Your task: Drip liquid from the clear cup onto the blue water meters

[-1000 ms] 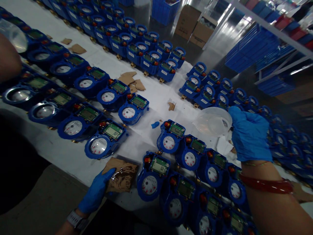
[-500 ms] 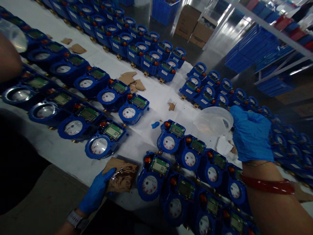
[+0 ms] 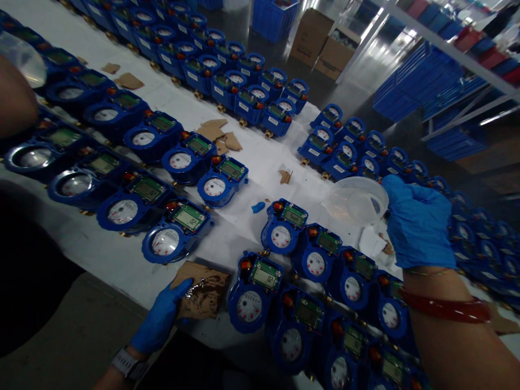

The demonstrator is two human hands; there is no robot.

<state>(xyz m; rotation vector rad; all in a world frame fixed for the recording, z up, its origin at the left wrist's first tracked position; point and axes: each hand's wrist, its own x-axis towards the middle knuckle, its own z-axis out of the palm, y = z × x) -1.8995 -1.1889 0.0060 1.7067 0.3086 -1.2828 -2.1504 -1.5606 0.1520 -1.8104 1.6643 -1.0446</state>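
Observation:
My left hand (image 3: pixel 162 314), in a blue glove, grips a square piece of cardboard (image 3: pixel 205 290) by its left edge. A glossy dark brown smear covers part of the cardboard. My right hand (image 3: pixel 418 222), also gloved, is closed on the rim of a translucent plastic cup (image 3: pixel 353 199), which is tilted with its mouth toward the hand. Just right of the cardboard lies a blue water meter (image 3: pixel 248 306) with a white dial and a lit display. Another blue meter (image 3: pixel 166 241) sits up and left of the cardboard. Below the cup, more meters (image 3: pixel 316 264) stand in rows.
Rows of meters (image 3: pixel 235 78) line the far side of the white-covered table (image 3: pixel 270 162). Torn cardboard scraps (image 3: pixel 217 135) and a blue scrap (image 3: pixel 258 207) lie between the rows. A co-worker's arm (image 3: pixel 16 97) with a plastic cup (image 3: pixel 30 62) shows at the left edge. Cartons (image 3: pixel 312 37) stand behind.

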